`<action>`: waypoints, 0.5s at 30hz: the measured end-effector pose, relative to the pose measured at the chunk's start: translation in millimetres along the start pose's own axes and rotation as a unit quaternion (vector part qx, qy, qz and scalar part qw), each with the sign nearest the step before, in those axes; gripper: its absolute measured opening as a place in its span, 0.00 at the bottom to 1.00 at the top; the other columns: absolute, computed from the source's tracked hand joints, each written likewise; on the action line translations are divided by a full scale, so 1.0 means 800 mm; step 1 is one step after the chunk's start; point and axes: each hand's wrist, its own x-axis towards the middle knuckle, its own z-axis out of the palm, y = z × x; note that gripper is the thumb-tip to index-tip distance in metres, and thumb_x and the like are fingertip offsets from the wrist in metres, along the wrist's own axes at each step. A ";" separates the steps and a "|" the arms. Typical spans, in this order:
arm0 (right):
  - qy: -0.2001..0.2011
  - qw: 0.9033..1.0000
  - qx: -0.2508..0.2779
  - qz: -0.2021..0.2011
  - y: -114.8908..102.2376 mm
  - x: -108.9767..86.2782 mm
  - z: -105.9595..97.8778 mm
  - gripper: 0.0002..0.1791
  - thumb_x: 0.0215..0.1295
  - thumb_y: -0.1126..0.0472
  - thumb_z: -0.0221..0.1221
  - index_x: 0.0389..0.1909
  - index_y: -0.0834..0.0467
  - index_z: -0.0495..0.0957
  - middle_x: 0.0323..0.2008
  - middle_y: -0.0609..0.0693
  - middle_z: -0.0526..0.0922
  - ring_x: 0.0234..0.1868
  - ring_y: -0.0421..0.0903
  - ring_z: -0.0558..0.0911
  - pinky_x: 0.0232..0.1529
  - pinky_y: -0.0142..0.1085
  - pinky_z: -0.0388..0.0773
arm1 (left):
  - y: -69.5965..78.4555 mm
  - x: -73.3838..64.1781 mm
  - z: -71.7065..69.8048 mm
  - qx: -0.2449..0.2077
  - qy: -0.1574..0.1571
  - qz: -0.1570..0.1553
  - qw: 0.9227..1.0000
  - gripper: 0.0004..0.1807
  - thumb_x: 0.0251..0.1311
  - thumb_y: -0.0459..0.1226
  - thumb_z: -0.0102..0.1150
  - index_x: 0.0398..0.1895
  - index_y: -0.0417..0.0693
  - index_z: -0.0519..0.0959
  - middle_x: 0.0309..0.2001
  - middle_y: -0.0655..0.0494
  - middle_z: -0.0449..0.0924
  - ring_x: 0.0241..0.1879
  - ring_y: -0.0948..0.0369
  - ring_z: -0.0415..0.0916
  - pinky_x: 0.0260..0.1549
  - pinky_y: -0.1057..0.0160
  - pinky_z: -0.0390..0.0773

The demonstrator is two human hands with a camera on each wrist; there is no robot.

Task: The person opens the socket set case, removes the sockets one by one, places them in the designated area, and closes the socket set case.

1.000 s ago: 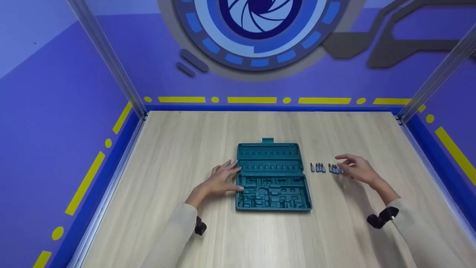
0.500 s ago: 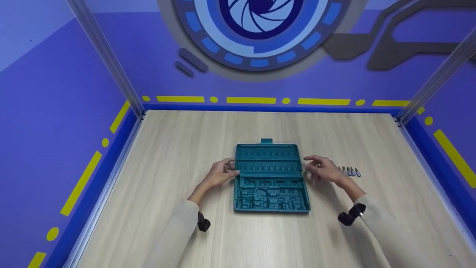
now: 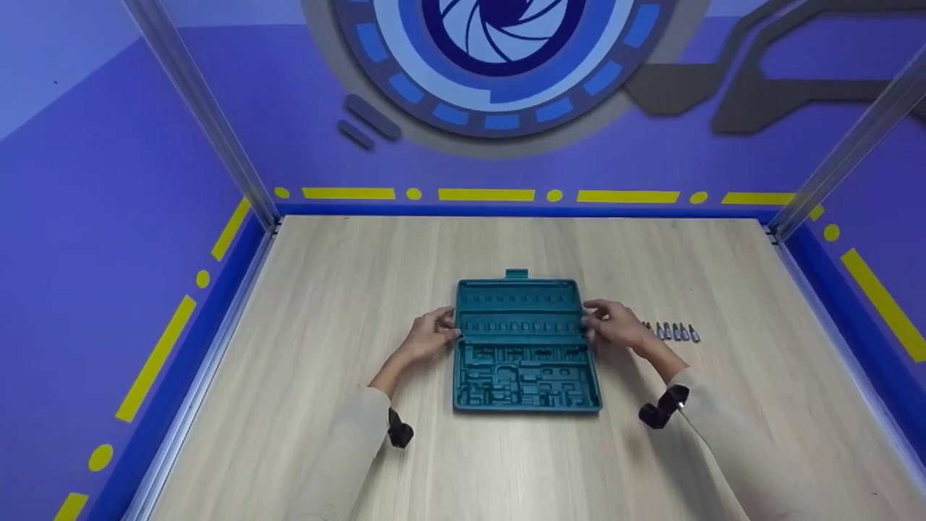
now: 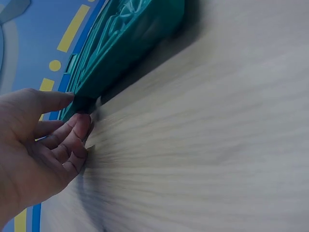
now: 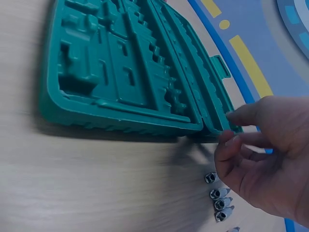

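A green plastic tool case (image 3: 527, 341) lies unfolded on the wooden table, its lid on the far side and its moulded tray nearer. My left hand (image 3: 425, 338) grips the lid's left edge beside the hinge; in the left wrist view its thumb meets the case wall (image 4: 116, 72) and the other fingers curl below. On the opposite side, my right hand (image 3: 621, 327) pinches the lid's right edge, thumb over the rim, as the right wrist view shows. Several metal bit sockets (image 3: 676, 332) stand in a row just right of that hand, which partly hides them.
Pale wooden table top (image 3: 354, 289) surrounds the case. Blue panels with yellow markings rise behind and at both sides, with metal posts (image 3: 210, 108) at the corners. Black cameras (image 3: 400, 430) sit on both wrists.
My right hand has come left from above the bit sockets to the lid's right edge. The left hand has drawn its fingers in along the left edge. The sockets stay on the table.
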 end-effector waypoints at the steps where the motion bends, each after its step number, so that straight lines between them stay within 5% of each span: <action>1: -0.001 1.000 -0.002 0.003 0.000 0.001 0.001 0.28 0.78 0.64 0.52 0.72 0.74 0.62 0.46 0.65 0.80 0.32 0.45 0.79 0.32 0.36 0.77 | 0.001 0.000 0.000 0.002 0.000 -0.001 1.000 0.30 0.70 0.31 0.58 0.73 0.30 0.66 0.50 0.41 0.82 0.43 0.59 0.79 0.46 0.62 0.80; 10: 0.002 1.000 -0.011 0.014 -0.004 0.004 0.008 0.27 0.73 0.74 0.49 0.72 0.75 0.62 0.52 0.70 0.79 0.39 0.50 0.81 0.38 0.41 0.81 | 0.017 0.004 0.004 -0.055 -0.002 -0.068 0.996 0.31 0.68 0.26 0.55 0.75 0.36 0.65 0.36 0.54 0.72 0.34 0.61 0.71 0.28 0.68 0.70; 15: 0.035 0.999 0.021 0.005 -0.004 0.003 0.010 0.29 0.71 0.75 0.51 0.73 0.69 0.62 0.53 0.69 0.77 0.41 0.52 0.82 0.39 0.42 0.81 | 0.019 0.006 0.004 -0.058 0.012 -0.061 0.996 0.35 0.64 0.23 0.56 0.77 0.42 0.65 0.35 0.55 0.70 0.28 0.62 0.68 0.21 0.70 0.65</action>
